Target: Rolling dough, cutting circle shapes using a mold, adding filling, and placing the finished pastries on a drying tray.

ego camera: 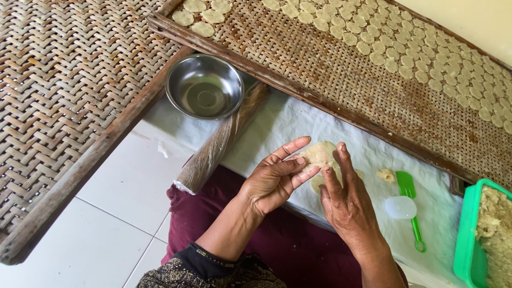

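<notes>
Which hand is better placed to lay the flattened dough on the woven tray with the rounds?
Probably the right hand. It is on the side where the woven tray with rounds stretches. The left hand supports the dough, nearer the steel bowl.

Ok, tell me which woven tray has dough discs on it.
The right tray, beyond the hands, carries rows of discs; the left tray is bare.
</notes>
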